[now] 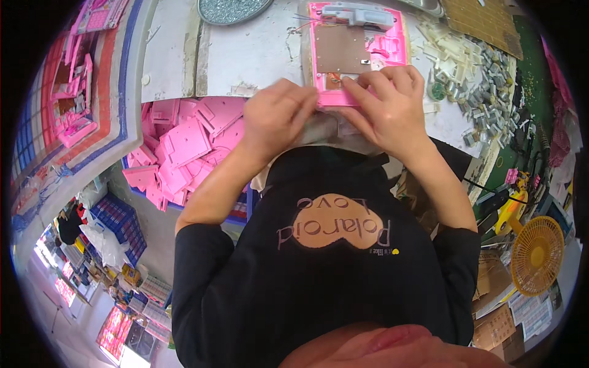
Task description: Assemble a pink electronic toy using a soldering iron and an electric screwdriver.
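A pink plastic housing [402, 46] lies in front of me at the table's near edge. Inside it sit a flat brown board [343, 49], thin wires [334, 78] and a small white part. Across its far end rests a long grey piece [359, 17]. My right hand [392, 107] grips the housing's near right corner, with fingers over the inside and the thumb at the near edge. My left hand [276, 116] is closed in a pinch beside the near left corner. Whatever lies between its fingertips is hidden.
A crate of pink plastic panels [187, 144] stands below the table on the left. Small metal parts [491, 92] and white plastic pieces [451, 52] are heaped at the right. A round tray of small silvery pieces [233, 9] sits farther back. A yellow fan [538, 254] stands at lower right.
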The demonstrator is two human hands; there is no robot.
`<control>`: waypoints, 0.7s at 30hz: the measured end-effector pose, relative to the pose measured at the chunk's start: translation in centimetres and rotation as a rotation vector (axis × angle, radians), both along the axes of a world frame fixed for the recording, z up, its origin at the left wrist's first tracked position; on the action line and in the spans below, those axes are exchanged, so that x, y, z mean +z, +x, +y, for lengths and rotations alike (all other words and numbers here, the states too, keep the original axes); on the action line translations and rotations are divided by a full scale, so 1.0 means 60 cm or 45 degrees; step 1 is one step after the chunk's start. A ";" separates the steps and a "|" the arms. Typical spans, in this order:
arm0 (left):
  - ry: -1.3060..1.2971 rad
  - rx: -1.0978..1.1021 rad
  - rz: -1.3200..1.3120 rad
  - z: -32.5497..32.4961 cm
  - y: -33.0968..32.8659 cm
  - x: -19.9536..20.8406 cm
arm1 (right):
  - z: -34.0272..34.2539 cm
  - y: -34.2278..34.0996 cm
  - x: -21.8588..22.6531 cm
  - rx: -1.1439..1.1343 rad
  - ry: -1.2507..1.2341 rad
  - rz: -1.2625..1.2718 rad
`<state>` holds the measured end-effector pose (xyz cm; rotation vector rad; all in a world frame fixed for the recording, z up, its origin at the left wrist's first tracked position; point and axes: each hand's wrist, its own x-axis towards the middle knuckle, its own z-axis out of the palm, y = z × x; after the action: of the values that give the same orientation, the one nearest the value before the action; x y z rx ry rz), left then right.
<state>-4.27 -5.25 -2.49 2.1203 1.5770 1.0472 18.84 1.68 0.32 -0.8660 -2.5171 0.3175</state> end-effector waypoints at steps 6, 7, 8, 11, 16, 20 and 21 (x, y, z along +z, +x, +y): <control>-0.322 -0.135 0.102 -0.083 0.030 -0.028 | -0.036 -0.041 -0.020 0.024 -0.073 0.120; -0.378 -0.184 0.076 -0.088 0.034 -0.032 | -0.037 -0.043 -0.026 0.014 -0.047 0.118; -0.433 -0.236 0.050 -0.092 0.034 -0.035 | -0.037 -0.045 -0.033 0.002 -0.021 0.115; -0.543 -0.515 0.069 -0.048 -0.031 0.009 | -0.040 -0.048 -0.035 -0.093 -0.033 0.061; -0.134 -0.370 -0.105 0.036 -0.007 0.009 | -0.027 -0.042 0.004 -0.048 -0.198 -0.073; -0.045 -0.509 -0.027 0.046 -0.037 -0.002 | 0.126 0.074 0.053 -0.028 -0.246 0.235; -0.058 -0.532 -0.038 0.048 -0.043 -0.004 | 0.182 0.107 0.050 -0.263 -0.183 0.196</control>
<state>-6.85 -2.37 -2.74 2.2541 1.0631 0.8838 25.25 12.61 3.33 -1.1040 -2.2625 0.4812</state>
